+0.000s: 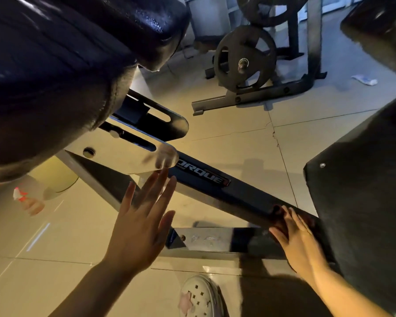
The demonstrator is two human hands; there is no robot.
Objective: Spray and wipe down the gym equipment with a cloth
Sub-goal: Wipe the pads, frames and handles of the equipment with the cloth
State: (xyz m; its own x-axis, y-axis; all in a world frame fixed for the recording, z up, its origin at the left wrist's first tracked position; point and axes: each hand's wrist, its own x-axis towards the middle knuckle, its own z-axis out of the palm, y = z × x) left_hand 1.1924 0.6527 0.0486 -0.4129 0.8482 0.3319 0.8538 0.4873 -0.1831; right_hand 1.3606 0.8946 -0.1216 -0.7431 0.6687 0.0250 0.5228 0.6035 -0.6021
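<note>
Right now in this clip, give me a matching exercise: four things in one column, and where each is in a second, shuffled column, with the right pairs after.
Things:
1. left hand
2. right hand
3. spray bottle
4. weight plate

Places or states:
A. on the rack at the back
B. fingers spread, in front of the bench frame
C. on the floor at the left, under the padded seat
D. resting on the dark frame bar

Pairs: 1-B, 2-D, 3-C, 4-A
</note>
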